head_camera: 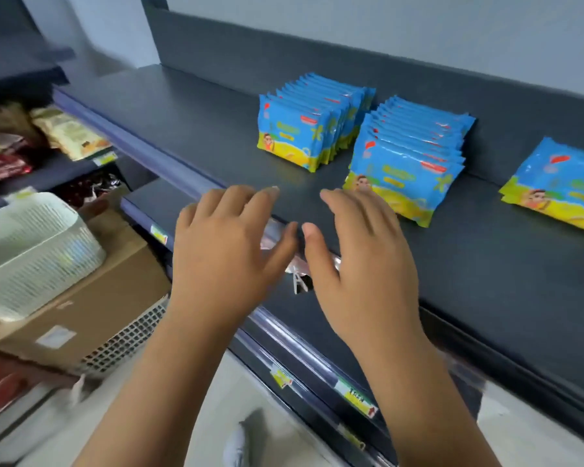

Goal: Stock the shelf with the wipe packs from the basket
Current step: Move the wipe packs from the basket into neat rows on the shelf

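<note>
Over the front edge of the dark shelf (196, 129), the left hand (230, 244) and right hand (361, 254) were open, fingers spread, holding nothing. Wipe packs (405, 170) stood in rows behind them; the white basket (31, 251) sat lower left.

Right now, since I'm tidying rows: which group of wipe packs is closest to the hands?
The middle row: its front pack lies just beyond the right hand; the left row and right-edge packs sit farther.

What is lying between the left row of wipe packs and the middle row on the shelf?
Nothing: in the head view, only a bare strip of the dark shelf separates the left row from the middle row.
</note>
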